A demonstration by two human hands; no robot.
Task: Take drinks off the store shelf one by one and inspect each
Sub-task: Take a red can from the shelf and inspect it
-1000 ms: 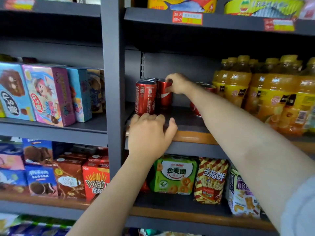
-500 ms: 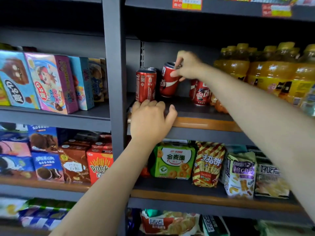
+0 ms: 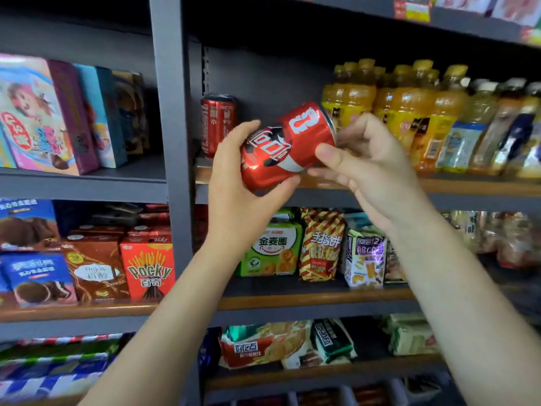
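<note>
- I have a red cola can (image 3: 288,145) up in both hands, off the shelf (image 3: 439,186) and held in front of its edge, tilted so its top end points up and to the right.
- My left hand (image 3: 243,183) cups the lower end: thumb along the near underside, fingers (image 3: 246,128) curled over the far side, clamped on the can.
- My right hand (image 3: 371,162) takes the upper end: thumb pressed on the can's side, fingers curled round the rim behind it, so that hand is clamped on the can too.
- White lettering on the can faces me, turned sideways by the tilt.
- Behind my left hand, another red can (image 3: 218,124) stands upright at the left end of the same shelf, just beside the grey upright post (image 3: 169,142).
- To the right on that shelf, orange drink bottles (image 3: 389,112) stand packed in rows, with paler bottles (image 3: 494,127) further right, blurred.
- One shelf down, snack bags line up: a green one (image 3: 270,247), a red-and-yellow striped one (image 3: 320,244), a white-and-purple one (image 3: 366,259).
- Left of the post, colourful boxes (image 3: 52,118) stand on the upper level and a red Pocky box (image 3: 149,268) sits on the level below.
</note>
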